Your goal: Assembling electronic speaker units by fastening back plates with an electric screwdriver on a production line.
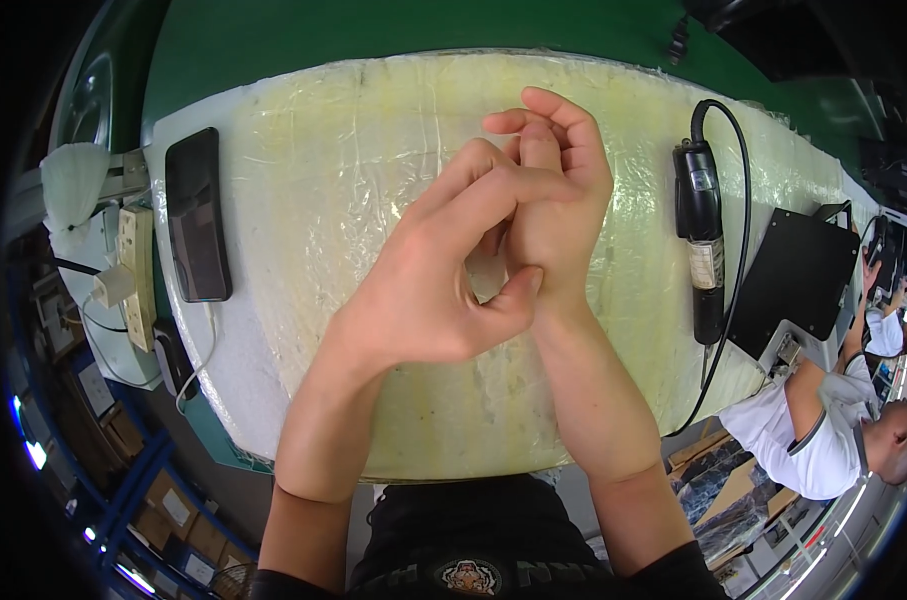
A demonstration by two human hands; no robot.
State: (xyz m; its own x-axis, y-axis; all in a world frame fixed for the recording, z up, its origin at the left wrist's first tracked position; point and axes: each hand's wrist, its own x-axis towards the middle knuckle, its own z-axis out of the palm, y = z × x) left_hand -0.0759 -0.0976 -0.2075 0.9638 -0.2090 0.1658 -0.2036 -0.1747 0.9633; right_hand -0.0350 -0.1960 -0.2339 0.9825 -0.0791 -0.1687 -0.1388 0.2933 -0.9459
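One left hand touches one right hand.

One left hand, one right hand, one bench

Two bare hands are meeting. The bench is carrying three larger items: one phone, one black corded tool and one black box. One white cable is running from the phone, and one black cord is curving off the tool. One power strip is standing at the left, holding one white plug. Two other people are appearing at the right: one nearer person, one farther person.
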